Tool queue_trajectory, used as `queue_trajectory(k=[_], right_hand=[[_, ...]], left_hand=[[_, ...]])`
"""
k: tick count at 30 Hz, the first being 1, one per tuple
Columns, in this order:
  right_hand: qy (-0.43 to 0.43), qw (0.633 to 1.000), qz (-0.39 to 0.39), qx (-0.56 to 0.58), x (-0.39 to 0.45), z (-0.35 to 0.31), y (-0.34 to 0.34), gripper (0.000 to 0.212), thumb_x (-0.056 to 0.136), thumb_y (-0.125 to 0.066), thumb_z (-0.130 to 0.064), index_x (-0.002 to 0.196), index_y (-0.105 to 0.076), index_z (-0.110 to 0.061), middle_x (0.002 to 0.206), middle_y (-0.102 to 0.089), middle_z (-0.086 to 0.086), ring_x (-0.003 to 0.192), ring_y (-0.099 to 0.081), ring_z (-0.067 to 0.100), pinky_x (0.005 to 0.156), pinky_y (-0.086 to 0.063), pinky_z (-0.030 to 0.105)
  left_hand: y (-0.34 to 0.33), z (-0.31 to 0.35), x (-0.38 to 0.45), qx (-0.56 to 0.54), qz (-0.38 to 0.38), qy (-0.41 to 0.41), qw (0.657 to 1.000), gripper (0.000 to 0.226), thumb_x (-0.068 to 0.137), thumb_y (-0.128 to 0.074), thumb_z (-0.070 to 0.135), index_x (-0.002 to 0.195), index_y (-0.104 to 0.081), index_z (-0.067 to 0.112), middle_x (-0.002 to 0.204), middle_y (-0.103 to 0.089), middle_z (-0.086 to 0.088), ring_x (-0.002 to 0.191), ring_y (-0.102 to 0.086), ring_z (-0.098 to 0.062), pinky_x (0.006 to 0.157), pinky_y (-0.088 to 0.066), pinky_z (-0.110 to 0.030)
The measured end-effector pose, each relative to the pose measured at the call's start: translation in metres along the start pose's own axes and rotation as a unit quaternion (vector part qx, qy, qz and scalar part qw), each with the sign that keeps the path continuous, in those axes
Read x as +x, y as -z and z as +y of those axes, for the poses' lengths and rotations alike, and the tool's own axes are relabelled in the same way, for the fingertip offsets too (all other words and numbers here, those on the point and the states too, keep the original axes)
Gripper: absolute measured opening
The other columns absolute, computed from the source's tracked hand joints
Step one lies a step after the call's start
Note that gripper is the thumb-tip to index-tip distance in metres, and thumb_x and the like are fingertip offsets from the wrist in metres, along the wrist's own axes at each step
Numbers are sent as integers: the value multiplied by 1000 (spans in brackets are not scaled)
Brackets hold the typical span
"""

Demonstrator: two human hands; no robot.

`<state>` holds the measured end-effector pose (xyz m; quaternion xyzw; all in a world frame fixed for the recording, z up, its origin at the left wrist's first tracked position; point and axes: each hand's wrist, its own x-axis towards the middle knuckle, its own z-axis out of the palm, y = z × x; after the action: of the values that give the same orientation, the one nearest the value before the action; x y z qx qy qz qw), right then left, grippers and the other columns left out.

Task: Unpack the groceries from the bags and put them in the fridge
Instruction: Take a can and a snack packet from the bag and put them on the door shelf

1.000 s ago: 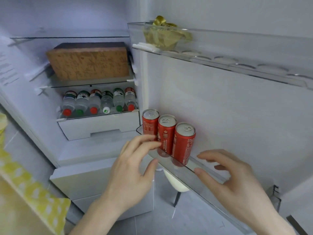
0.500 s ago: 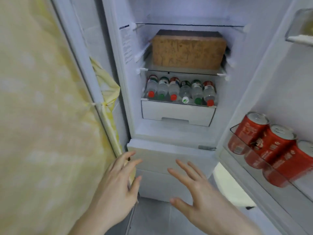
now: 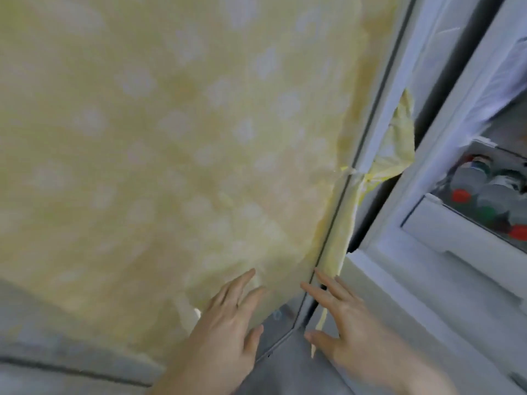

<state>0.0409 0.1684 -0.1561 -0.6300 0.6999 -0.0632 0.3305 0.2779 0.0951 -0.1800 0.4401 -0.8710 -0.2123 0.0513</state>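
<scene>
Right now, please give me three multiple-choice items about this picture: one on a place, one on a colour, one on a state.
1. Where do the bottles lie?
A. at the right, inside the fridge
B. on the floor
C. in a hand

2. Which colour is the patterned cloth?
A. blue
B. yellow
C. black

3. How are the left hand and right hand?
A. both hold cans
B. clenched into fists
C. open and empty

Answers: 1 A, they lie in a white fridge bin; 2 B, pale yellow fills the left; 3 C, fingers spread, holding nothing.

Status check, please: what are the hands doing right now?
Left hand open, empty. Right hand open, empty. Clear capped bottles shelved in white fridge. Yellow patterned cloth fills view.
</scene>
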Motion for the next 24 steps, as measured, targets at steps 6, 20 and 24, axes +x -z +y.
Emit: queue_trajectory(k=[6,20,24], right_hand=[[115,989,-83,-49,46,-6,10,73,99,-51,-60,157,-8,-55,161,18,-33,156,14,7,129,-8,35],[353,879,-231,-221,22,-153,-61,72,102,-45,-60,158,-1,-54,163,22,-31,156,14,4,127,-8,33],[392,843,-265,-254,-7,-207,-96,72,102,-45,-60,159,-2,-52,163,22,-30,157,13,7,128,-13,36]], left_hand=[[-29,-3,-49,4,0,178,984,66,102,-39,50,159,-7,43,163,26,21,157,6,-16,127,-13,-35],[-14,-7,-238,0,164,457,874,70,103,-43,51,160,-3,40,163,33,15,154,25,-15,126,6,-38],[-14,-9,-308,-9,201,502,841,70,103,-44,49,161,-6,39,164,31,16,153,27,-13,128,1,-41]])
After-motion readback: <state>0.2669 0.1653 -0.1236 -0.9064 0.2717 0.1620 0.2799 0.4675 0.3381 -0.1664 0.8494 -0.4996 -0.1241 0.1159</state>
